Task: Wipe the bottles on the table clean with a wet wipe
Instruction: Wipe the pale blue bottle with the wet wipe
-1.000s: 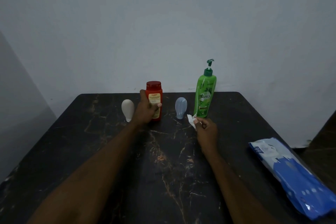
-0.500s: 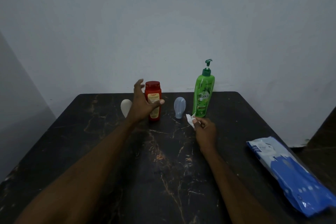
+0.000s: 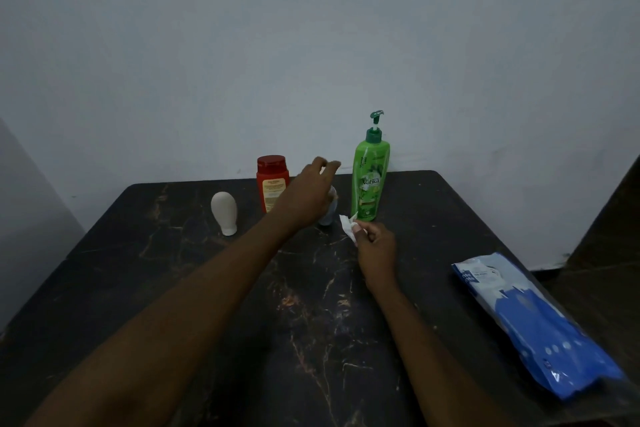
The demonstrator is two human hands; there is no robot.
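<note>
4 bottles stand far on the table, left to right: rounded bottle, capped bottle, small bottle behind the left hand, pump bottle. The wet wipe is just before it, the wipes pack near right.

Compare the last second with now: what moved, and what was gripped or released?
The left hand released the red bottle and swung right; it now reaches over the small blue bottle, mostly hiding it. The right hand still pinches the wet wipe beside the green pump bottle. All bottles and the wipes pack stayed put.
</note>
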